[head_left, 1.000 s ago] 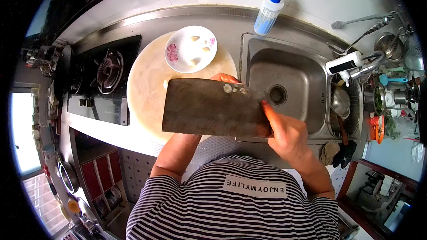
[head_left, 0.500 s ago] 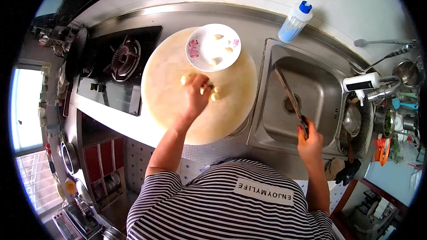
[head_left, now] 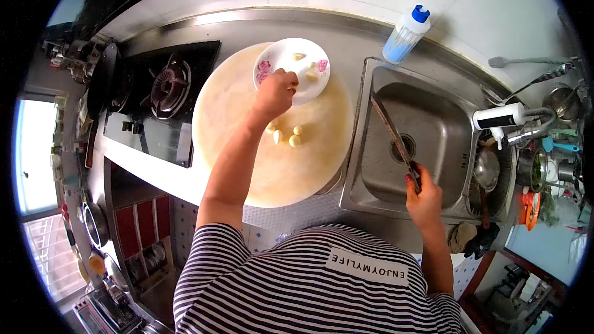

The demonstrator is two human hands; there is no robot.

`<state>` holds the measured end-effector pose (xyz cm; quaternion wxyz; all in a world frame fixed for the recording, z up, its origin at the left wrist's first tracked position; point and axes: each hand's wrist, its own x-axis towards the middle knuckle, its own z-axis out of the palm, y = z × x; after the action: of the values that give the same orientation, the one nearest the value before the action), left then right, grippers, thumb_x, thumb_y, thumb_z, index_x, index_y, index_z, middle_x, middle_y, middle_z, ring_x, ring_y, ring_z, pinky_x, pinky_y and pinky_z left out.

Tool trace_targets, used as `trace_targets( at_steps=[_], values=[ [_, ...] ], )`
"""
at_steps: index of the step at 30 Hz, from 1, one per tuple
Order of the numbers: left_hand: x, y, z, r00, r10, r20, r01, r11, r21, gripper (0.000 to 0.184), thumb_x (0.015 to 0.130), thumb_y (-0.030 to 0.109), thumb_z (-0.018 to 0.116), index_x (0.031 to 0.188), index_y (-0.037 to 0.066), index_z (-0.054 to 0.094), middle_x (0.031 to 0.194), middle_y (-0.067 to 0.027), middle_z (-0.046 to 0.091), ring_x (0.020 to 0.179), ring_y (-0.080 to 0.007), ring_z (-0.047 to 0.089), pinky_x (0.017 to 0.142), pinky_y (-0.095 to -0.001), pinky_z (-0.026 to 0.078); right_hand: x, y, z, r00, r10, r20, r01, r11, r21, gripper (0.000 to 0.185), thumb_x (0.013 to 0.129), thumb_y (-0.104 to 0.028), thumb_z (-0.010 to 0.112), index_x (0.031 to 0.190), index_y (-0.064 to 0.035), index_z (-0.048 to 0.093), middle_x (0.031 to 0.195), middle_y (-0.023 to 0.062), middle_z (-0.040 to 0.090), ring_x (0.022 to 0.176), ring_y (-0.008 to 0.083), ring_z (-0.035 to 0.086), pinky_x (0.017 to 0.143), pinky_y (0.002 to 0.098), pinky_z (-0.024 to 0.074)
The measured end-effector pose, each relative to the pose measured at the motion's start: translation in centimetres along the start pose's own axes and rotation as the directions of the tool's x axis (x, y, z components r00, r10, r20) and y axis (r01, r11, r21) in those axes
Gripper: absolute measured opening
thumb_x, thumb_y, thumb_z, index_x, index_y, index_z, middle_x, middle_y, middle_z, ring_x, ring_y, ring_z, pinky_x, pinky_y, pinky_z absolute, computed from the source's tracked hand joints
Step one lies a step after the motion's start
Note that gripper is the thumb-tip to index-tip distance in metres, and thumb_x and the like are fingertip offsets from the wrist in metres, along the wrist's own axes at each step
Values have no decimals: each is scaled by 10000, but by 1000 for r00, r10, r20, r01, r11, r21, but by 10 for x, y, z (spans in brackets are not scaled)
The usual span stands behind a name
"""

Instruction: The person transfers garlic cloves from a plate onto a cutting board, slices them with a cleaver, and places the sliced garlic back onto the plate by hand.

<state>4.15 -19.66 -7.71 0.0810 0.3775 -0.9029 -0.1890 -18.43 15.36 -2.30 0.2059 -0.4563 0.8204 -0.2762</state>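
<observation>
My left hand [head_left: 276,93] is over the near rim of a white plate [head_left: 289,46] with pink flowers. Its fingers are pinched together, and whatever they hold is hidden. Pale pieces that look like peeled garlic cloves [head_left: 311,75] lie on the plate. Several more garlic cloves [head_left: 294,140] rest on the round chopping board [head_left: 272,179] just below the plate. My right hand [head_left: 424,195] is closed round the dark handle of a kitchen knife [head_left: 392,128]. The knife is seen almost edge-on, and its long narrow blade slants over the sink toward the board.
A steel sink [head_left: 433,108] with a tap [head_left: 504,117] lies right of the board. Behind it stands a white bottle [head_left: 405,36] with a blue cap. A black gas hob [head_left: 167,93] is on the left. A ladle [head_left: 487,170] sits in a rack at the right.
My left hand has moved from the cloves on the board up to the plate, uncovering cloves beneath it. My right hand still holds the knife over the sink.
</observation>
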Motion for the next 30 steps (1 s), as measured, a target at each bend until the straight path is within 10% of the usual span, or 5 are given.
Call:
trace_targets(
  at_steps=[3, 7, 12, 18, 30],
  values=[
    [-5, 10, -15, 957, -209, 203, 261, 306, -915, 190, 951, 64, 553, 1098, -29, 629, 1000, -98, 654, 869, -187, 644, 734, -300, 529, 1, 0, 1, 999, -33, -37, 34, 999, 35, 349, 907, -111, 634, 1222, 22, 561, 899, 234, 680, 764, 359, 703, 636, 393, 536],
    [-21, 7, -19, 958, -8, 286, 267, -336, -903, 270, 1002, 62, 442, 1205, -13, 603, 993, -131, 651, 846, -175, 616, 753, -285, 513, 1, 3, 8, 996, -45, -83, 49, 997, 52, 322, 902, -79, 631, 1193, 45, 574, 788, 173, 638, 634, 234, 619, 569, 321, 481],
    [-47, 3, -18, 955, -23, 297, 286, -206, -936, 251, 982, 74, 484, 1173, -21, 616, 985, -122, 653, 829, -177, 618, 741, -289, 516, 0, 2, 7, 989, -98, -109, 102, 994, 27, 304, 896, -40, 628, 1178, 64, 579, 653, 95, 557, 514, 107, 483, 493, 263, 398],
    [-77, 17, -26, 994, -38, 103, 69, 948, -312, 101, 861, 43, 629, 934, 12, 691, 873, -126, 683, 756, -238, 656, 696, -350, 529, -2, 5, 6, 994, -65, -88, 67, 998, 20, 291, 899, -44, 630, 1168, 57, 586, 615, 75, 511, 503, 107, 467, 477, 269, 378],
    [47, 4, 33, 926, 217, -310, -247, 967, -60, 219, 821, 46, 613, 1033, 70, 661, 1011, -135, 660, 774, -350, 648, 726, -419, 531, -5, -1, -4, 992, 127, -7, -126, 990, 70, 299, 916, -121, 629, 1175, 20, 582, 887, 232, 677, 779, 372, 689, 664, 406, 526]
  ],
)
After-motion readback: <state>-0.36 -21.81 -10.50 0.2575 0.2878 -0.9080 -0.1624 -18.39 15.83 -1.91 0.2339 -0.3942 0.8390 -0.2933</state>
